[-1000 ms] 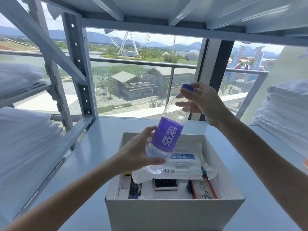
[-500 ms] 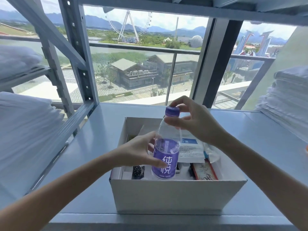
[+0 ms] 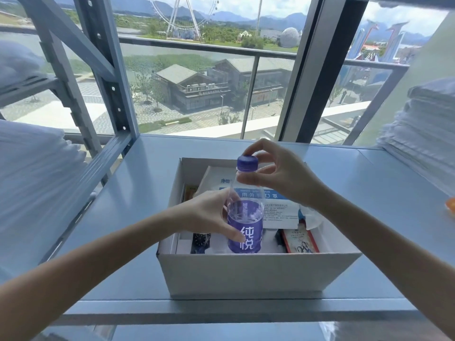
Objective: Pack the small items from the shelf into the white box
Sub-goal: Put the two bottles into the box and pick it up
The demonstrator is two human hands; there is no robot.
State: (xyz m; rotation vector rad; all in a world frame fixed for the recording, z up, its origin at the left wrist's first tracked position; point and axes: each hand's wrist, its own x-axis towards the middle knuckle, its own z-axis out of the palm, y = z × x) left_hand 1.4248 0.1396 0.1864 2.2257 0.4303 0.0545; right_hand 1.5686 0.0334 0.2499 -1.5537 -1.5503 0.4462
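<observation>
Your left hand (image 3: 209, 215) gripped the water bottle (image 3: 245, 217) at its purple label, while your right hand (image 3: 278, 175) pinched its cap. The bottle stood upright inside the white box (image 3: 246, 274), just behind the front wall, its neck well above the rim. A mask packet (image 3: 278, 207) lay behind it. Bare shelf (image 3: 147, 193) flanked the box on both sides.

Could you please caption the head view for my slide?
Both hands stand a purple-labelled water bottle upright in the white box on the shelf.
</observation>
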